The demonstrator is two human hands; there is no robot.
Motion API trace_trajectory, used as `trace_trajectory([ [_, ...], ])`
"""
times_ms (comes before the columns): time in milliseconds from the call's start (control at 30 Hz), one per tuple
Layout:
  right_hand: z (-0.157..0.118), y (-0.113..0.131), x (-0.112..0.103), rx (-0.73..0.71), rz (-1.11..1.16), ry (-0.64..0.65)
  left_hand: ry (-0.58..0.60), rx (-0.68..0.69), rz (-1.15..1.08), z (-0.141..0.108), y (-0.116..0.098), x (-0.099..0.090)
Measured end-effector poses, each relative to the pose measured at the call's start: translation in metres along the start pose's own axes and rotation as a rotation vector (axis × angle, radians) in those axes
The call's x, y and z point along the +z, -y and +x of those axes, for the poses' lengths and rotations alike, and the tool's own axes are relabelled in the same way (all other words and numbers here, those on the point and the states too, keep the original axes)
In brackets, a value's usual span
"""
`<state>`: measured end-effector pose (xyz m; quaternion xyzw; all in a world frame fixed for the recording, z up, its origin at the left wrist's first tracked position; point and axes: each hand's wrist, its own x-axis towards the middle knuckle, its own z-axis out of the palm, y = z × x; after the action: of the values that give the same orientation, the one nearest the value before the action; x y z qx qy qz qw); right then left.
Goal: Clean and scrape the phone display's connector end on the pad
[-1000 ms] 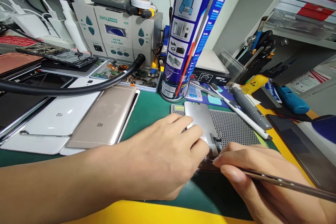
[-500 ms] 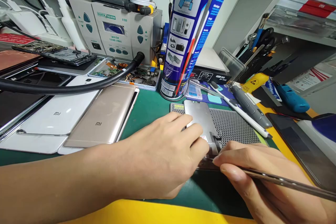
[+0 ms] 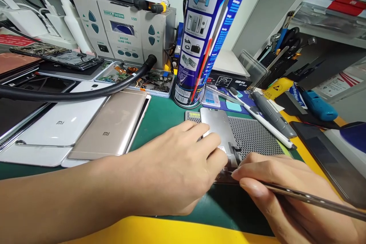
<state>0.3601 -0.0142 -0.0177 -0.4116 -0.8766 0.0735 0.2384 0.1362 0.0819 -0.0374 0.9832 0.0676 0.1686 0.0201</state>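
Observation:
A silver-backed phone panel (image 3: 219, 122) lies on a perforated grey mat, a dark flex cable (image 3: 236, 150) near its lower end. My left hand (image 3: 183, 164) rests over the panel's left and lower side, fingers curled and holding it by the edge; its fingertips are partly hidden. From the right, my right hand (image 3: 274, 187) pinches slim dark metal tweezers (image 3: 303, 195). Their fine tip touches or hovers just over the panel's lower end, close to my left fingers; which of the two cannot be made out.
A tall blue spray can (image 3: 200, 38) stands right behind the panel. Several phone backs (image 3: 105, 133) are stacked to the left, crossed by a thick black hose (image 3: 114, 89) from a grey hot-air station (image 3: 122, 30). A white brush (image 3: 263, 122) and a dark phone (image 3: 328, 164) lie at the right.
Both hands, the panel and the tweezers hold almost the same place. The view has shifted very slightly.

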Motion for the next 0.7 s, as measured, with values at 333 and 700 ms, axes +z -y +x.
trace_trajectory([
  [333,-0.0008,-0.0011,0.0019,0.0,-0.022,-0.024,0.005,0.001,0.014,0.001,0.0012,-0.0011],
  [700,0.0004,-0.0021,-0.0006,0.007,0.003,-0.004,-0.032,0.005,0.014,-0.0008,0.0003,0.0023],
])
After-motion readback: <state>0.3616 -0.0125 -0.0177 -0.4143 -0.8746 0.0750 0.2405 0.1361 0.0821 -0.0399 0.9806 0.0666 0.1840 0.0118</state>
